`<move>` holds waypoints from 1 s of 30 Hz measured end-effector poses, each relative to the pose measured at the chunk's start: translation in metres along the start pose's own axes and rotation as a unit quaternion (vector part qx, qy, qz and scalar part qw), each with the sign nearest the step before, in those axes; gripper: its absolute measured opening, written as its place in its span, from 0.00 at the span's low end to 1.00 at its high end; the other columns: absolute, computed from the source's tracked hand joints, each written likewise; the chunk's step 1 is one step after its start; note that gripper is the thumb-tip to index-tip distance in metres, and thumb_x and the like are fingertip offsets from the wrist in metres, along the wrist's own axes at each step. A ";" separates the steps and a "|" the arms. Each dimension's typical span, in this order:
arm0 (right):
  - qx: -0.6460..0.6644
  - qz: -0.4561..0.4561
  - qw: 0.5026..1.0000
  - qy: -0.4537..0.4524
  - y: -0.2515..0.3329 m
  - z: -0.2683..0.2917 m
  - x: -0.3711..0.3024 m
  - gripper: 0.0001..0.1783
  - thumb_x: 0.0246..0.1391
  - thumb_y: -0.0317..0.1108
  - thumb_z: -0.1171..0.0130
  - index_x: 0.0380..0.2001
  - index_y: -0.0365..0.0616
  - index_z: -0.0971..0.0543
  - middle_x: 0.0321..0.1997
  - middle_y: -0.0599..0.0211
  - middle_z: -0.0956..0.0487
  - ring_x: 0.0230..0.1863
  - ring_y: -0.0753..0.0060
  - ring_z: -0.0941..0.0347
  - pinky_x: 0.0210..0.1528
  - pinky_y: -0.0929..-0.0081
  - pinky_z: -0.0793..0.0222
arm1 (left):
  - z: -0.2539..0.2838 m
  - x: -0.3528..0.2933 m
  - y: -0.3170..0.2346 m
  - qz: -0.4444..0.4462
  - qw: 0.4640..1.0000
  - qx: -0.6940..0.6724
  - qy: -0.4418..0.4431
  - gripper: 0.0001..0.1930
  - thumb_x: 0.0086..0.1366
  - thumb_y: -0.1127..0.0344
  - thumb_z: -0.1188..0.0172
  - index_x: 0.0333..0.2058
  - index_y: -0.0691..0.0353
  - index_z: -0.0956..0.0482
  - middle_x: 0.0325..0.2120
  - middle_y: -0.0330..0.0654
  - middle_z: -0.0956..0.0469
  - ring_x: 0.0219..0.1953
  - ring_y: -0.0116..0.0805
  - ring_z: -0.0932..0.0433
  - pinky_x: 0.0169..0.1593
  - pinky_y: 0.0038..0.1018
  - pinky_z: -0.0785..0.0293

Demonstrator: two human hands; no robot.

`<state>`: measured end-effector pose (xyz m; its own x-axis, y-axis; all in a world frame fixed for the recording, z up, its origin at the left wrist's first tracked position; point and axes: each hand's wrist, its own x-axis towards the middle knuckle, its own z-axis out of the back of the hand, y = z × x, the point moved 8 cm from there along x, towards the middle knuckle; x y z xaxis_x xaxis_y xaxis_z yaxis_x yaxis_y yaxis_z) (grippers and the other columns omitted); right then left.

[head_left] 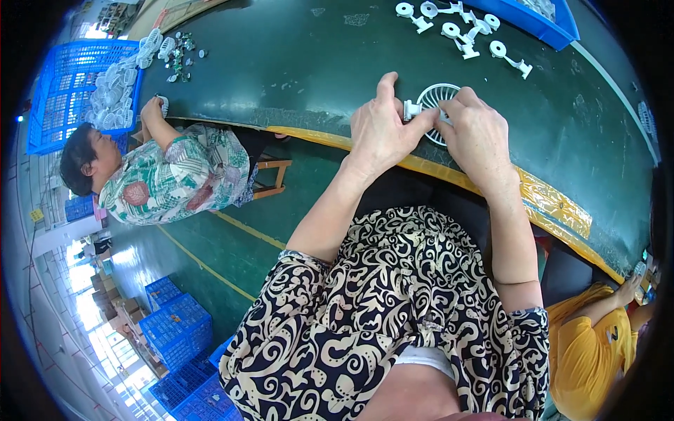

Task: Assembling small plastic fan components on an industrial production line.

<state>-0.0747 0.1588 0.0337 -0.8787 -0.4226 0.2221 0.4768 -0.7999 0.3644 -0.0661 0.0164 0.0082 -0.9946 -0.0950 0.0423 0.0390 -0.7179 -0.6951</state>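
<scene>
My left hand [382, 130] and my right hand [474, 133] meet at the near edge of a dark green worktable [302, 63]. Together they grip a small round white fan grille [437, 105] with thin radial slats. My left fingers are curled narrowly around a short white stub [411, 109] at the grille's left side, thumb raised. My right fingers close over the grille's right and lower rim, covering about half of it.

The grille sits just beside the table's yellow-taped edge [449, 175], above my patterned lap. I judge that a slip of either grip could drop it off the edge, and that hard pressure could bend the thin slats.

Farther out on the table lie several white stemmed parts [460, 31], well apart from my hands, near a blue tray [533, 17]. To my left a seated co-worker [168, 175] reaches toward white parts beside a blue crate [70, 91]. Another person's yellow sleeve [590, 344] shows at my lower right.

My right fingertips and the grille's underside are hidden. I cannot tell whether the stub is already joined to the grille. The blue tray is cut off at the top edge.
</scene>
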 end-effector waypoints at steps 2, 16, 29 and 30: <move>0.008 0.003 1.000 -0.001 0.003 0.000 0.001 0.07 0.47 0.32 0.33 0.27 0.40 0.19 0.35 0.57 0.24 0.40 0.56 0.20 0.40 0.61 0.23 | 0.006 -0.005 0.003 -0.026 0.999 -0.018 0.020 0.40 0.57 0.52 0.30 0.59 0.75 0.33 0.20 0.42 0.21 0.25 0.33 0.21 0.34 0.30 0.26; 0.212 0.016 0.977 -0.013 -0.017 0.011 -0.004 0.13 0.44 0.30 0.30 0.36 0.40 0.18 0.32 0.58 0.24 0.25 0.55 0.26 0.28 0.63 0.28 | 0.000 -0.003 0.032 -0.041 0.985 -0.156 0.066 0.07 0.65 0.66 0.40 0.38 0.60 0.19 0.23 0.49 0.21 0.25 0.45 0.20 0.30 0.36 0.27; 0.194 -0.088 0.976 -0.036 -0.116 0.084 0.316 0.23 0.55 0.48 0.32 0.41 0.35 0.15 0.27 0.69 0.20 0.29 0.83 0.25 0.28 0.80 0.30 | 0.006 -0.005 0.020 -0.085 0.986 -0.139 0.025 0.06 0.63 0.62 0.38 0.33 0.56 0.17 0.21 0.41 0.21 0.25 0.43 0.20 0.29 0.37 0.28; 0.257 -0.049 0.964 -0.058 -0.103 0.094 0.348 0.24 0.56 0.48 0.33 0.43 0.35 0.16 0.28 0.69 0.19 0.29 0.82 0.25 0.28 0.80 0.29 | 0.006 -0.006 0.019 -0.086 0.986 -0.136 0.029 0.06 0.63 0.61 0.38 0.33 0.56 0.17 0.21 0.41 0.21 0.25 0.42 0.20 0.29 0.36 0.28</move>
<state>-0.4273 0.1341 0.1585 -0.9260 -0.2814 0.2518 0.3660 -0.5051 0.7816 -0.0583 -0.0009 -0.0006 -0.9883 0.0583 0.1406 -0.1506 -0.5073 -0.8485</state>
